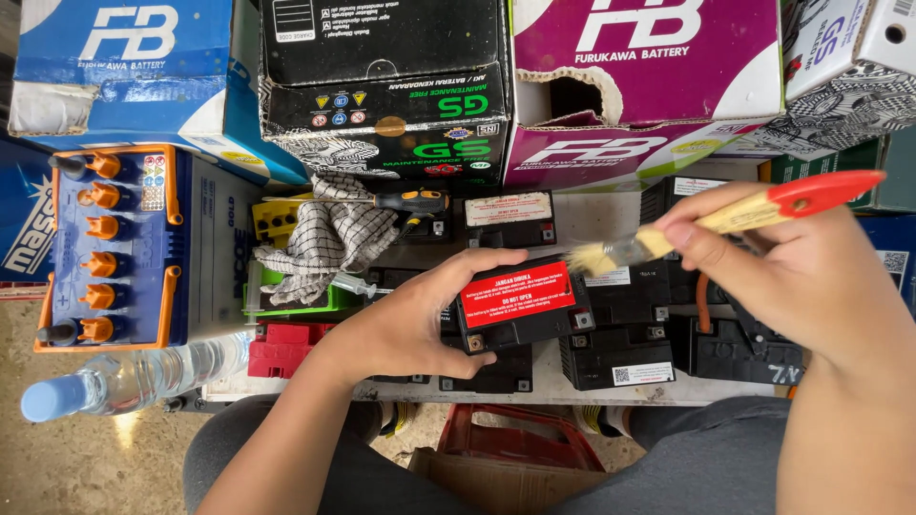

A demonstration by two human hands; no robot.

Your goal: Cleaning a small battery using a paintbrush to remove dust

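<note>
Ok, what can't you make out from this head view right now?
- Small black battery: its left end is covered by the left hand.
- Paintbrush: mid-handle hidden inside the right hand.
- Screwdriver: its tip is hidden under the checked cloth.
- Plastic bottle: its base is hidden behind the left forearm.

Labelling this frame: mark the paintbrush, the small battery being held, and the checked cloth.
paintbrush (735, 215), head view, wooden handle.
small black battery (520, 334), head view, front face.
checked cloth (329, 238), head view, middle fold.

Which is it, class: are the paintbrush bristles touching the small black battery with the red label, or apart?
Touching. The head view shows the paintbrush bristle tips meeting the top right edge of the battery, which the left hand grips.
</note>
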